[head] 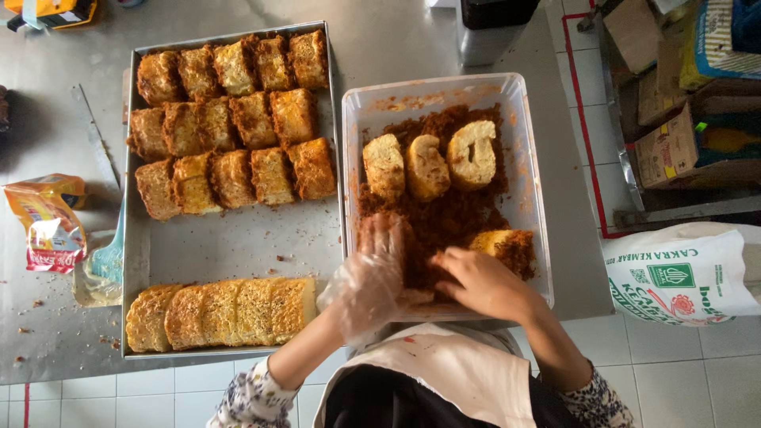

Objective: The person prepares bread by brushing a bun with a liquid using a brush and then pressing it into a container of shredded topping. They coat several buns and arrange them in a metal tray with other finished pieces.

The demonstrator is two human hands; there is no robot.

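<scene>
A clear plastic tub (519, 103) holds brown shredded crumbs (444, 214) and three pale bread rolls (428, 162) standing in a row. My left hand (371, 273), in a thin clear plastic glove, rests flat on the crumbs at the tub's near left. My bare right hand (483, 281) is pressed into the crumbs beside a roll half coated in brown (503, 246). To the left, a metal tray (238, 246) carries several browned coated rolls (230, 127) in rows and a near row of golden rolls (222, 313).
A blue spatula (107, 257) lies on a wrapper left of the tray, next to an orange packet (47, 222). Everything sits on a steel table (47, 119). Cardboard boxes (674, 143) and a white printed sack (686, 273) stand on the tiled floor at right.
</scene>
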